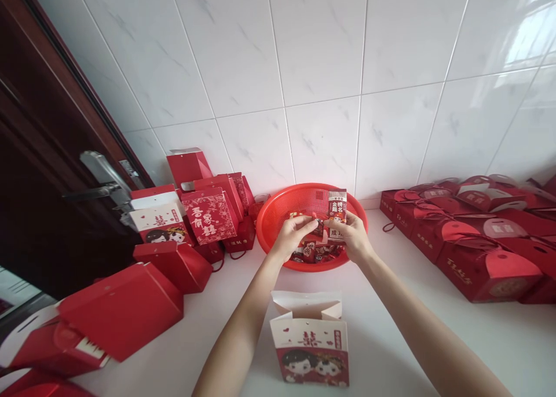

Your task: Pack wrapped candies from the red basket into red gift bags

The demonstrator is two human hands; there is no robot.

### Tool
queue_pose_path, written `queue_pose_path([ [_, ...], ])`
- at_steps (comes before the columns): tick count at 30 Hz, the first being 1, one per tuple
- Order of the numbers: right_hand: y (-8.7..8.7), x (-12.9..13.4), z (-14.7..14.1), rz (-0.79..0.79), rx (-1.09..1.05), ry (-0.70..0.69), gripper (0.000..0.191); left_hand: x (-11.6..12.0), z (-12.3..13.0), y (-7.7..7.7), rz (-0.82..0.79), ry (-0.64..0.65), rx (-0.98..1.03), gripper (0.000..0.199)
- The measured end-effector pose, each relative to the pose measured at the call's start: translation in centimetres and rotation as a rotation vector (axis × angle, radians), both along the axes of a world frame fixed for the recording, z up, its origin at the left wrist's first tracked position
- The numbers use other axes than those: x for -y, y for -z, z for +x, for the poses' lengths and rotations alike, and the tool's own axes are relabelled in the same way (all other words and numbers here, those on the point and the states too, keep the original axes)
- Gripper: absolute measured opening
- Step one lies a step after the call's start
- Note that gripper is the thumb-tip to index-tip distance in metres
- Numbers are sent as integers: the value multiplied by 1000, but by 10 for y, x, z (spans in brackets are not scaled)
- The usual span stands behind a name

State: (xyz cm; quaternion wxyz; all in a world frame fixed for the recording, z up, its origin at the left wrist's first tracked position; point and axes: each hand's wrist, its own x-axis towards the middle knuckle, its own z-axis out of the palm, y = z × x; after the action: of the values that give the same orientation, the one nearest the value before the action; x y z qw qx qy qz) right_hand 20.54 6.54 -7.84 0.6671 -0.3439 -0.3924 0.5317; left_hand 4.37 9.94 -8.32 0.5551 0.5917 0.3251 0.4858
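Observation:
Over the red plastic basket point(267, 226), both of my hands are closed on wrapped sweets. My right hand point(355, 239) grips a tall red-and-white snack packet point(337, 207) with printed characters. A small dark red wrapped candy point(320, 228) is between my two hands, pinched by the fingertips of my left hand point(292, 235); my right thumb tip is close beside it. More wrapped candies point(309, 252) lie in the basket below. Nearer to me, a white-and-red paper gift box point(310, 345) with two cartoon faces stands upright, its top unfolded and open.
Several red gift boxes and bags point(125, 304) stand along the left, near a dark door point(39, 124) with a metal handle. Rows of closed red boxes point(473, 235) fill the right. A white tiled wall point(321, 55) rises behind the basket.

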Motion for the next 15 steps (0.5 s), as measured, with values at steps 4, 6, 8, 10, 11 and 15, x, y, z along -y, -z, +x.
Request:
queue_pose_path([
  [4, -2, 2, 0, -32, 3, -38, 35, 2, 1, -1, 53, -29, -24, 36],
  [6, -3, 2, 1, -45, 1, -55, 36, 3, 2, -3, 75, -28, -47, 35],
  [8, -3, 1, 1, -56, -23, -65, 38, 3, 1, -4, 89, -16, -70, 33],
  [10, -3, 0, 2, -62, -56, -70, 41, 2, 0, -3, 91, -3, -78, 30],
  [11, -2, -1, 2, -64, -72, -71, 42, 1, -1, -2, 85, 3, -71, 29],
  [15, -1, -2, 2, -68, -105, -83, 45, -3, -5, 3, 46, 34, -5, 31],
])
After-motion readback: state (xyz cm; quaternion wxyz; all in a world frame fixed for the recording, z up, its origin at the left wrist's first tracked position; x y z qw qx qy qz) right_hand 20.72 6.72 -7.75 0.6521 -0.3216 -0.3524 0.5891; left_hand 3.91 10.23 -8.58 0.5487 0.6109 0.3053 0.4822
